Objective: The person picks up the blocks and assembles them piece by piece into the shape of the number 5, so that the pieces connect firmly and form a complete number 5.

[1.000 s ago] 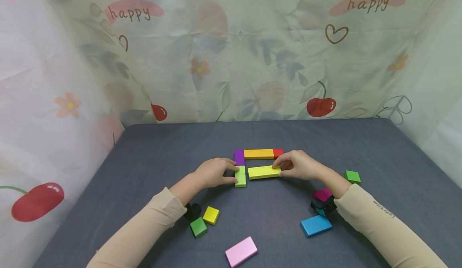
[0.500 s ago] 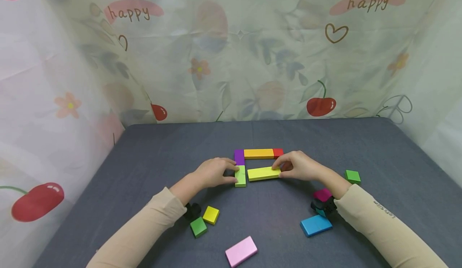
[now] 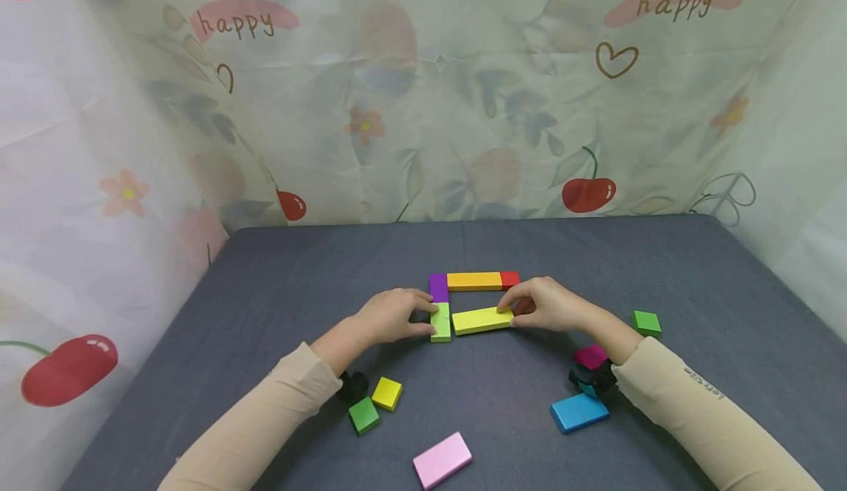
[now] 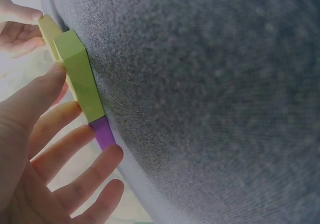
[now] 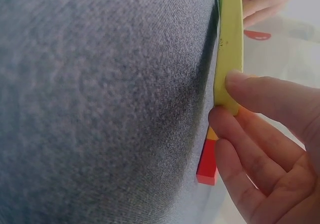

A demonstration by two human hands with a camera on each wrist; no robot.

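Observation:
My left hand (image 3: 392,316) holds a light green block (image 3: 441,328) on the cloth, thumb toward its near end and index finger farther back. Behind that block, in line with it, lies a purple block (image 3: 438,287). An orange block (image 3: 473,281) runs rightward from the purple one and ends at a small red block (image 3: 509,278). With thumb and fingers, my right hand (image 3: 551,304) pinches the right end of a long yellow block (image 3: 479,320). This block slants slightly, its left end right beside the light green one. The right wrist view shows the yellow block's long side (image 5: 227,48).
Near my left forearm lie a yellow cube (image 3: 387,394) and a green cube (image 3: 364,416). A pink block (image 3: 442,461) lies at the front. By my right wrist are a blue block (image 3: 579,413), a magenta block (image 3: 591,357) and a green block (image 3: 646,323).
The right hand has shifted the long yellow block slightly left and nearer to me, narrowing the gap to the light green block. The left hand stays put.

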